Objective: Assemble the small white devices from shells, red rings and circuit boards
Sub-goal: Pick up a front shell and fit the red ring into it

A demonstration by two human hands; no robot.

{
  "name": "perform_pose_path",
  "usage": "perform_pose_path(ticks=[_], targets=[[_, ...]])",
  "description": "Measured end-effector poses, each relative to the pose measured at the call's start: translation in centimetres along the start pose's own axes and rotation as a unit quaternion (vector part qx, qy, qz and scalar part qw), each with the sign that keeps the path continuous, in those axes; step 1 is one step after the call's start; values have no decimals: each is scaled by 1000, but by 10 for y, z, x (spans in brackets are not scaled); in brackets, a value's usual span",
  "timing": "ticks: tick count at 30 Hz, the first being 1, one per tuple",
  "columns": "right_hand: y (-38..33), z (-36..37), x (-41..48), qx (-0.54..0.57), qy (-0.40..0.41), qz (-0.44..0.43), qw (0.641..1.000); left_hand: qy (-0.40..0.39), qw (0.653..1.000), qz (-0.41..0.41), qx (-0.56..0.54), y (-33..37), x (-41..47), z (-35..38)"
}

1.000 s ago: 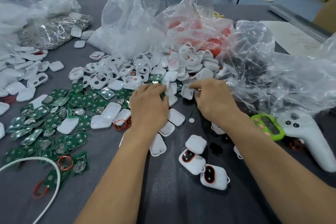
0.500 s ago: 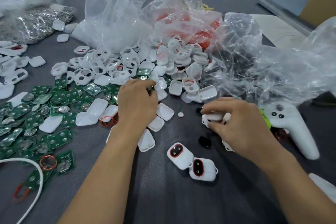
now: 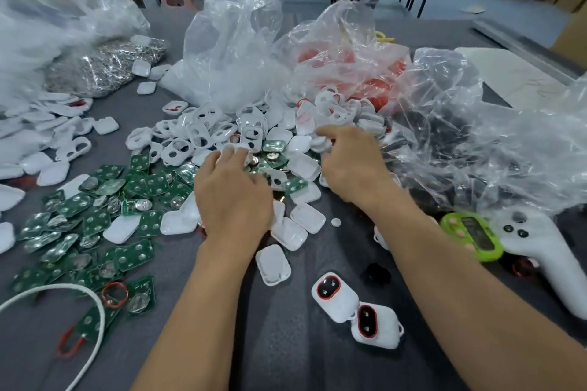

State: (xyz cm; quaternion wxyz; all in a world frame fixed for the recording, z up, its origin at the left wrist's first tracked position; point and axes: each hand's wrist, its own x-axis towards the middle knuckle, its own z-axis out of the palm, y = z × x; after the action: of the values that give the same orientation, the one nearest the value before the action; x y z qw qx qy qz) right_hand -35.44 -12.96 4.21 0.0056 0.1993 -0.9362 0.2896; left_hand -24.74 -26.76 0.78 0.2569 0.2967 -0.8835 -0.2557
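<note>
My left hand (image 3: 233, 197) lies palm down on the heap in the middle of the counter (image 3: 286, 365); its fingers reach forward, a little apart, their tips resting where the white shells (image 3: 197, 136) meet the green circuit boards (image 3: 95, 219); it grips nothing that I can see. My right hand (image 3: 352, 165) is just beside it, to the right, over the shell heap; the forefinger points forward onto a shell, the other fingers are curled under the palm, and I cannot tell whether they hold anything. The circuit boards spread from under my left hand out to the left; the shells lie beyond and around both hands. The red rings (image 3: 374, 87) are mostly in a clear bag (image 3: 343, 28) behind the shells; one loose ring lies on a board near the white cable (image 3: 54, 287) at the near left. Two finished devices (image 3: 333, 297), white with red-rimmed windows, lie touching each other on the bare cloth between my forearms; a small black piece (image 3: 378, 273) lies just beyond them. At the right, a green gadget (image 3: 473, 236) lies against a white controller (image 3: 540, 260).
</note>
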Motion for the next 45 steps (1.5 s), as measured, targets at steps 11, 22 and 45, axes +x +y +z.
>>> perform_pose_path(ticks=[11,22,45], targets=[[-25,51,92,-125,-122,-122,977,-131,988,70,39,-17,19,16],[-66,56,81,-61,-71,-163,982,-47,995,-8,-83,-11,18,11],[4,8,-41,390,-71,40,917,-88,871,-142,-462,16,6,-3]])
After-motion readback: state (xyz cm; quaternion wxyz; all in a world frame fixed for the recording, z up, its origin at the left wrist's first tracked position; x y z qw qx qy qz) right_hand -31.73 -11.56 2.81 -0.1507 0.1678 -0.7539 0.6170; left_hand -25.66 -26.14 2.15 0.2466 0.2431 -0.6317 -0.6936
